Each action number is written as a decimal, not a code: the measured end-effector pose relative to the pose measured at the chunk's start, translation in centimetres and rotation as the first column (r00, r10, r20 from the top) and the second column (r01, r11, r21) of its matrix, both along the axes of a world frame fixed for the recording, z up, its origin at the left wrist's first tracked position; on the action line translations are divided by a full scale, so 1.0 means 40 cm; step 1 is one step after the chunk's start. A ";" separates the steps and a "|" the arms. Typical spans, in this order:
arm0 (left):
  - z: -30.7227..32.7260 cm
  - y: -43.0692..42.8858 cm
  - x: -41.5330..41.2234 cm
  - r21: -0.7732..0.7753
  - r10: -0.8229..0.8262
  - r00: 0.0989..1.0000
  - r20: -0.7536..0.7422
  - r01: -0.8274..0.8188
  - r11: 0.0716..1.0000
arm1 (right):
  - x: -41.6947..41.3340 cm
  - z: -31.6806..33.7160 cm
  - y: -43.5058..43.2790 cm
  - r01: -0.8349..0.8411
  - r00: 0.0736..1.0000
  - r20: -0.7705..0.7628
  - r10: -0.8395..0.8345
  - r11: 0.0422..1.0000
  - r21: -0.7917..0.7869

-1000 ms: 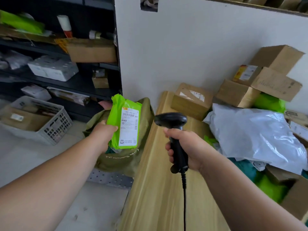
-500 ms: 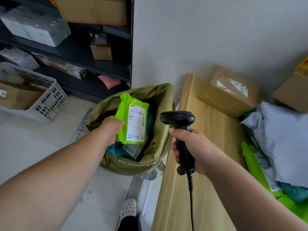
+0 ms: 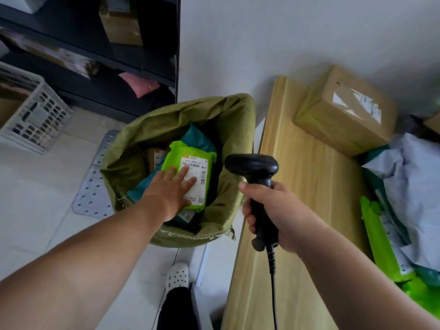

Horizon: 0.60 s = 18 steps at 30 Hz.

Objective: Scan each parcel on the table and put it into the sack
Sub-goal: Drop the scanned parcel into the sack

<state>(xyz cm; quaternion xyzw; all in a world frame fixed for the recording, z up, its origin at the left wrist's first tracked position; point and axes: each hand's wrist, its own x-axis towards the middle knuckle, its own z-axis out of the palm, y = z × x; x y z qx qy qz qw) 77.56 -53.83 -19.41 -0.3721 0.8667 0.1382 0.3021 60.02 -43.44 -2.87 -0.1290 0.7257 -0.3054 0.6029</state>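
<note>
Depositing green parcel [image 3: 195,160] in sack [image 3: 190,115] with left hand [image 3: 170,191] released flat, right hand [image 3: 278,210] grasping scanner [image 3: 252,165]; next, likely: fetch another from bench [image 3: 309,186].

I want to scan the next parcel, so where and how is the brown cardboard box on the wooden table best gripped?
Probably at its left end, coming from the olive-green sack side with the open left hand. The brown cardboard box lies flat, label up; bare wooden table borders that end, while a grey plastic bag crowds the right.
</note>
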 end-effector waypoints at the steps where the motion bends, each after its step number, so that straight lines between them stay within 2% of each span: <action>1: -0.010 -0.001 -0.001 0.017 -0.002 1.000 0.021 0.002 1.000 | -0.001 -0.003 -0.001 -0.005 1.000 0.001 0.005 1.000 -0.004; 7: -0.026 -0.019 -0.010 0.088 -0.010 0.983 0.184 -0.007 0.996 | -0.002 -0.002 0.001 -0.033 0.999 -0.004 0.033 0.999 -0.019; 9: -0.003 -0.021 -0.012 0.056 -0.011 0.987 0.162 0.002 0.998 | -0.003 0.003 0.012 -0.039 0.999 -0.005 0.039 0.999 -0.013; 11: 0.031 -0.014 -0.007 -0.029 -0.014 0.999 0.047 0.016 0.999 | -0.007 0.013 0.030 -0.027 1.000 0.000 0.027 0.999 -0.021; 13: 0.072 0.003 -0.002 -0.146 -0.027 0.991 -0.133 0.008 0.989 | -0.016 0.028 0.057 0.004 1.000 0.013 -0.004 0.999 -0.047; 18: 0.223 0.088 -0.052 -0.238 0.006 0.844 -0.537 -0.158 0.959 | -0.070 0.076 0.163 0.069 0.998 0.023 -0.067 0.990 -0.123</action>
